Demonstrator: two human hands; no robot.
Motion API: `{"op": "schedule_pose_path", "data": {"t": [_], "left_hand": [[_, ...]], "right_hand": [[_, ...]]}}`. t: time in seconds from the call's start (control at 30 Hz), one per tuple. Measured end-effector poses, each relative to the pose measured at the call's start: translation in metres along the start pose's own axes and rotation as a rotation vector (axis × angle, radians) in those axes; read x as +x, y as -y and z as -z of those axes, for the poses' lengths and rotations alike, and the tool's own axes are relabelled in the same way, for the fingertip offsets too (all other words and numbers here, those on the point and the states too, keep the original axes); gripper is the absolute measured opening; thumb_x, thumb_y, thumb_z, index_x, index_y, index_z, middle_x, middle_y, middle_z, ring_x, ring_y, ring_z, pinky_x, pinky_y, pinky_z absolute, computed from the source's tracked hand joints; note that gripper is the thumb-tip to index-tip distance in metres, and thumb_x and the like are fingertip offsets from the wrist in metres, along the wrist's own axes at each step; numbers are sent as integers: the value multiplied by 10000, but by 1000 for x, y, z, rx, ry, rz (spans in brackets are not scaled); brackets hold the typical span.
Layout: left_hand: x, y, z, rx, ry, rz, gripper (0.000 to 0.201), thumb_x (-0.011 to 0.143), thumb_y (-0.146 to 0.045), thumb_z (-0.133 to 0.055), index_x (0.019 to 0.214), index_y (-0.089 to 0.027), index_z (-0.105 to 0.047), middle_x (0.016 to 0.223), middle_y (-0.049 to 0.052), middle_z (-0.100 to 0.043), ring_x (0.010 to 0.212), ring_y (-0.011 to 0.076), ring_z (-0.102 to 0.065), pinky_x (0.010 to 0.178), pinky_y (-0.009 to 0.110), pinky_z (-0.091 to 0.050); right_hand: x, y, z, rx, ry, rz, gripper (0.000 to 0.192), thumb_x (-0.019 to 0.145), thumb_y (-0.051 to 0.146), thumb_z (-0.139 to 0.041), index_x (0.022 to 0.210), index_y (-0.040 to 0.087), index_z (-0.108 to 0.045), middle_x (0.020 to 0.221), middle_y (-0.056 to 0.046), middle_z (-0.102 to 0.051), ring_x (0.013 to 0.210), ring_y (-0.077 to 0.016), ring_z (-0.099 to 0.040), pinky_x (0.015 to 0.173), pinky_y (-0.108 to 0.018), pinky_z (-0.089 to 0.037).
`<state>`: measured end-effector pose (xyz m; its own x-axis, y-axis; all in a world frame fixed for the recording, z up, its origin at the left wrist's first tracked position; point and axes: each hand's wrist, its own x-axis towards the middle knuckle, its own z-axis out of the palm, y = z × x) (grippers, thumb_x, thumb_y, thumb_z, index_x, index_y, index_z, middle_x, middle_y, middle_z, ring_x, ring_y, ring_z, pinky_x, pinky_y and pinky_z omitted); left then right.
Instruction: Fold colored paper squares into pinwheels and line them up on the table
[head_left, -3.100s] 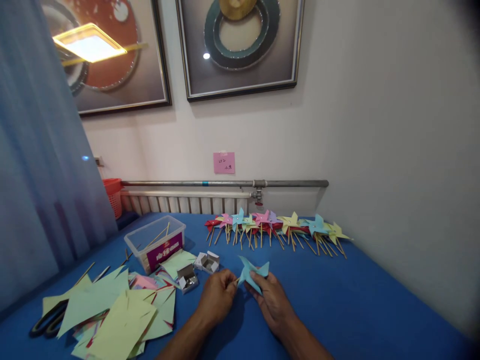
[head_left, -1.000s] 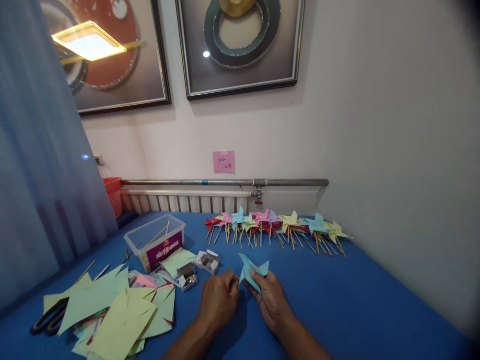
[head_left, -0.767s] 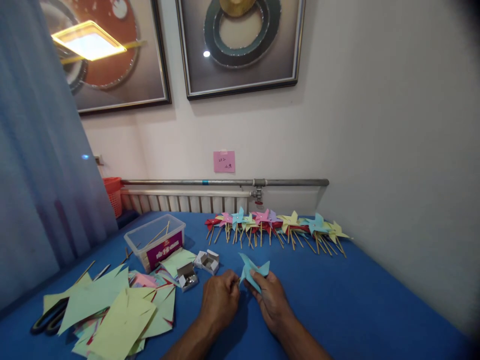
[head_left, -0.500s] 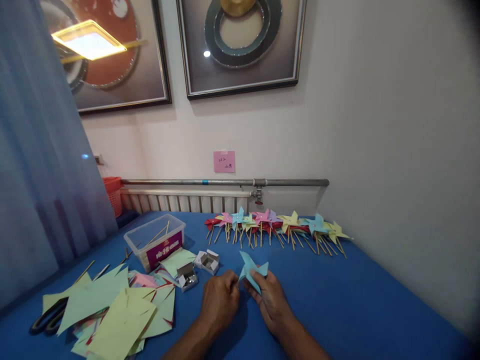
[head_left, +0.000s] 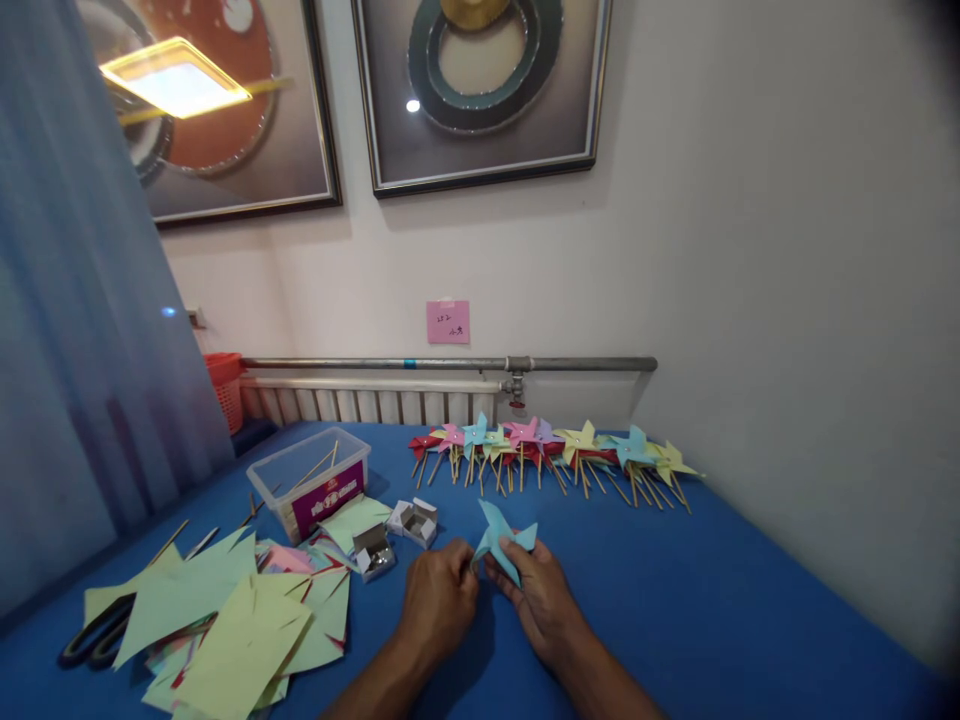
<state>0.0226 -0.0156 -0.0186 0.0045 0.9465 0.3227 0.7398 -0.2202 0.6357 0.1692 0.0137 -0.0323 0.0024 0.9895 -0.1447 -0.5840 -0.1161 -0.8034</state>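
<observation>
Fingers: both hands pinch the blue paper pinwheel [head_left: 501, 540] from either side.
Left hand [head_left: 439, 598]: curled at its left edge.
Right hand [head_left: 541, 600]: grips its lower blades.
Pinwheel: just above the blue table [head_left: 720, 600].
Nearby: small open boxes [head_left: 394, 535], cut paper sheets [head_left: 240, 625].

Both hands close together, left hand [head_left: 439, 598] and right hand [head_left: 541, 600], fingers curled inward.

On the table [head_left: 712, 600], a pinwheel [head_left: 499, 540] sits between both hands, paper sheets [head_left: 232, 625] lie left, a tub [head_left: 311, 480] behind them, and a pinwheel row [head_left: 551, 455] along the far edge.
</observation>
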Motion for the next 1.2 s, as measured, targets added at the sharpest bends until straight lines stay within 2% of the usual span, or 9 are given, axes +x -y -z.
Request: {"op": "schedule_pose_path", "data": {"t": [0.2,0.33,0.4,0.53,0.67,0.87,1.0,1.1,1.2], "left_hand": [[0,-4,3,-13,30,35,174,884,-97,-588,756,-200,-645,653,-18,-608,642,153,-531,659,289,-272],[3,-5,15,-71,106,74,74,908,-164,-628,891,-204,-688,672,-31,-633,663,159,-570,659,274,-307],[5,-3,18,-75,113,63,94,921,-165,-615,867,-201,-684,721,-19,-669,713,162,-608,685,267,-341],[6,1,18,20,131,18,156,905,-123,-608,792,-192,-689,839,17,-723,847,181,-663,774,270,-384],[5,9,17,99,182,28,162,886,-106,-610,793,-197,-706,863,21,-738,863,187,-672,779,273,-387],[32,17,18,-76,25,142,222,897,-234,-585,680,-216,-625,638,-30,-600,667,164,-566,656,260,-363],[68,-6,-7,-233,8,115,279,845,-337,-624,601,-214,-568,555,-42,-513,586,151,-482,601,266,-350],[99,-34,-42,-309,24,152,268,824,-310,-655,593,-212,-560,534,-45,-520,559,143,-493,593,259,-379],[132,-62,-78,-302,38,209,258,826,-241,-685,595,-204,-578,536,-32,-568,565,142,-545,605,244,-411]], "right_hand": [[-1,0,-1,-9,8,10,490,540,347,-1028,882,193,-713,843,-40,-816,837,-272,-807,697,-343,-659],[8,5,3,23,-74,32,537,491,328,-1033,894,200,-701,792,-15,-802,740,-230,-784,706,-341,-664],[13,8,6,32,-121,53,555,469,324,-1029,893,206,-691,748,2,-784,701,-215,-770,702,-334,-661],[18,11,11,-2,-151,83,495,519,337,-992,890,220,-685,737,6,-777,678,-220,-767,694,-344,-655],[20,8,11,-60,-145,101,455,564,381,-962,904,218,-707,773,-14,-779,708,-233,-766,671,-333,-633],[27,0,10,-24,-230,196,492,694,647,-854,899,231,-690,961,-71,-791,773,-222,-769,675,-320,-614],[31,-9,9,-172,-227,236,469,798,732,-704,830,267,-652,849,-55,-762,625,-201,-696,554,-309,-539],[35,-13,12,-289,-212,265,490,883,758,-569,729,292,-563,671,-12,-671,522,-188,-608,491,-300,-456],[38,-13,16,-327,-241,269,511,909,766,-500,702,299,-502,624,0,-615,490,-186,-566,472,-305,-411]]}}
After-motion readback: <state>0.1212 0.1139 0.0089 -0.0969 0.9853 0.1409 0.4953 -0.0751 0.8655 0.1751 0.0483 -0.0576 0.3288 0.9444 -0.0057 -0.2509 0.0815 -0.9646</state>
